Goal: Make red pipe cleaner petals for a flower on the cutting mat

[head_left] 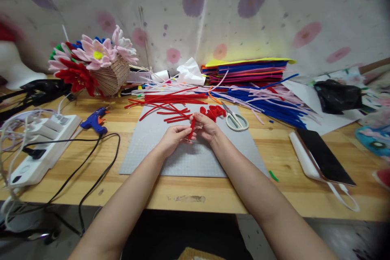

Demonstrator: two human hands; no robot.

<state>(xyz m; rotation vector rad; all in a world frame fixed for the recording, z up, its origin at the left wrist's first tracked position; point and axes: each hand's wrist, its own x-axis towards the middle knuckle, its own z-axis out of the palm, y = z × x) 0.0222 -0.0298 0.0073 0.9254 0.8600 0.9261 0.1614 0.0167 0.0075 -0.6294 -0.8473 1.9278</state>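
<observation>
Between my two hands is a short red pipe cleaner (191, 127), held nearly upright above the grey cutting mat (152, 150). My left hand (178, 137) pinches its lower part between thumb and fingers. The fingers of my right hand (205, 127) close on its upper part. Just beyond my right hand lies a small pile of bent red pipe cleaner pieces (215, 111). Scissors (236, 122) with pale handles rest to the right of that pile. Straight red pipe cleaners (173, 99) are spread along the mat's far edge.
Bundled coloured pipe cleaners (246, 73) and loose blue ones (283, 109) lie at the back. A blue glue gun (96, 121), a power strip (45, 150) and black cables are on the left. A basket of fuzzy flowers (112, 75) stands behind. A phone (324, 156) lies right.
</observation>
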